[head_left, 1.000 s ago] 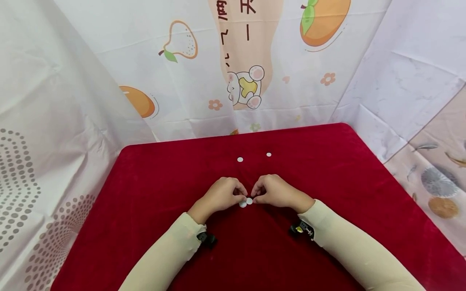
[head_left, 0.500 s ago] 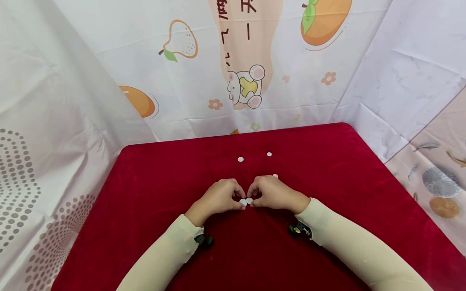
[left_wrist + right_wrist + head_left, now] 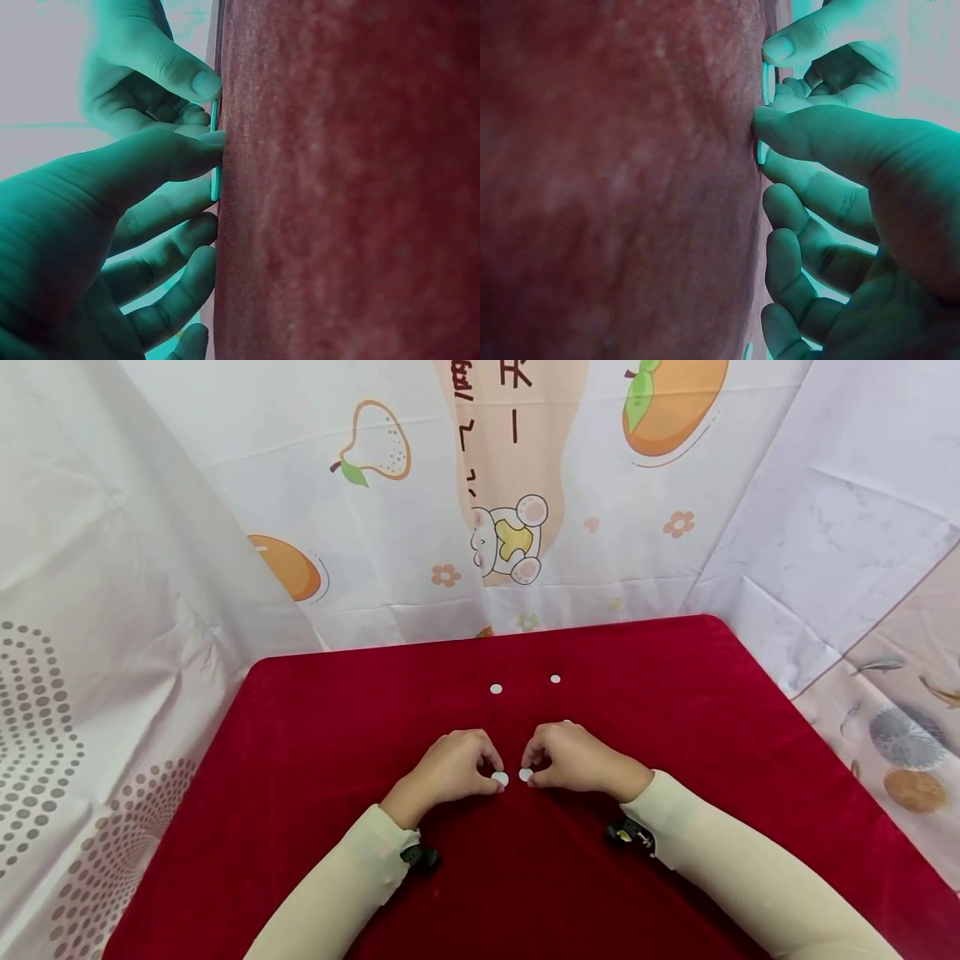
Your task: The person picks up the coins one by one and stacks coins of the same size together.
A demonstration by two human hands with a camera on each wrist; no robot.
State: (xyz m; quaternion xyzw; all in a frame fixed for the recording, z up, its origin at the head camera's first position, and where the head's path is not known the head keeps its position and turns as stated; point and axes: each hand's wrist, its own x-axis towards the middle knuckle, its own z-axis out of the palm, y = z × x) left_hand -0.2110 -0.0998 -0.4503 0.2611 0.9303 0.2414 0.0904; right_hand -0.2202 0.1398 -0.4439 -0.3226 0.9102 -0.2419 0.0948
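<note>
Fingers [image 3: 161,217] of the left hand [image 3: 446,767] pinch a white disc [image 3: 500,779], the right hand [image 3: 581,760] pinches a second disc [image 3: 526,774] near its three o'clock, and a third disc [image 3: 496,689] at twelve and fourth disc [image 3: 555,679] at one lie on red cloth [image 3: 345,714].

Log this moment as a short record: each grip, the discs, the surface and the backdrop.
Left grip: thumb and finger pinch left disc, white
Right grip: thumb and finger pinch right disc, white
Held discs: apart, not touching
Farther back: two white discs, near-centre disc and far-right disc
Mostly hidden: another white disc, behind the right grip
Surface: red cloth
Backdrop: fruit-print curtain
</note>
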